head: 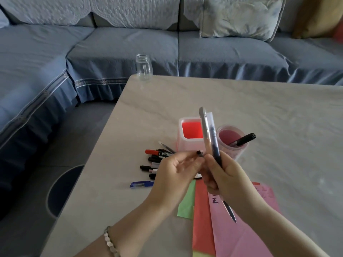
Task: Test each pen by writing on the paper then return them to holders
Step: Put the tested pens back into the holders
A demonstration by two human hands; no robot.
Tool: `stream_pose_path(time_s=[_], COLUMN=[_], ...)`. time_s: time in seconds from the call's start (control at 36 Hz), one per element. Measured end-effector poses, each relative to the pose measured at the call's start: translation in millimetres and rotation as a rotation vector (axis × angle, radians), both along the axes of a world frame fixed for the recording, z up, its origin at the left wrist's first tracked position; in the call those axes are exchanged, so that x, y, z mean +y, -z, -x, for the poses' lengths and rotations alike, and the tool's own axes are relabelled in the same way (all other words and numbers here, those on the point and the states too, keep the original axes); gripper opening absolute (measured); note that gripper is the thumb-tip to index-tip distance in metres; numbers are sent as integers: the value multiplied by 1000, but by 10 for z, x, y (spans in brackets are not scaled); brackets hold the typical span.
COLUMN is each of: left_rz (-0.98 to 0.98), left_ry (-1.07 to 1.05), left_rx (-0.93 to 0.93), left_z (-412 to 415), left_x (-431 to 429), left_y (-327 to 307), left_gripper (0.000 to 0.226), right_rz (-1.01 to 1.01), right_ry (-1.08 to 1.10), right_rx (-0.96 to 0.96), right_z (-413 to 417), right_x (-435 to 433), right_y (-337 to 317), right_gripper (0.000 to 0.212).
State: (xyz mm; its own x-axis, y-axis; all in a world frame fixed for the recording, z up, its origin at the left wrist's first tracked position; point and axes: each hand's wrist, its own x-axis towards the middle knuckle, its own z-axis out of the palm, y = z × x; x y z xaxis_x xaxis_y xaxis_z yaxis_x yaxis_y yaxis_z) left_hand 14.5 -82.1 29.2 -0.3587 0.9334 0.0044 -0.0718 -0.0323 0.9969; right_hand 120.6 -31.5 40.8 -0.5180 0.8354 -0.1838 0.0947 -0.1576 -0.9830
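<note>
My right hand [228,180] grips a dark blue pen [215,143] held steeply, its tip hanging over the pink paper [241,234], which bears some writing. A grey pen [204,125] stands upright beside it. My left hand [174,173] pinches the grey pen's lower end, where a small black piece shows. Behind the hands stand a square pink holder [187,143] with a red inside and a round pink holder [232,151] containing a black marker [243,140]. Several markers [157,160] lie in a loose pile to the left of the holders, and a blue pen [141,184] lies apart.
Green paper [187,203] and red paper [201,219] lie under the pink sheet. A glass jar [143,68] stands at the table's far left corner. The table's left edge [104,145] runs diagonally, and a blue sofa [120,47] with a cushion [239,17] lies beyond.
</note>
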Motion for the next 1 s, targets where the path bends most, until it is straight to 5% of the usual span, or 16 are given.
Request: stream_pose_path(time_s=[0.25, 0.42, 0.64, 0.81, 0.86, 1.0], left_rz=[-208, -556, -125, -140, -101, 48], left_ry=[-258, -489, -245, -144, -95, 36], left_rx=[-37, 463, 732, 814, 729, 219], left_z=[45, 267, 477, 555, 550, 599], left_x=[183, 573, 907, 815, 779, 778], left_y=[-225, -427, 78, 269, 303, 407], left_gripper=[7, 10, 12, 32, 47, 43], right_rz=[-384, -410, -468, -355, -347, -364], right_ry=[118, 279, 118, 4, -11, -58], right_rx=[-160, -97, -315, -545, -580, -612], right_z=[18, 93, 408, 533, 568, 560], right_x=[128, 471, 935, 1064, 1106, 1131], right_y=[-91, -207, -42, 54, 41, -29], right_gripper=[34, 19, 13, 14, 10, 8])
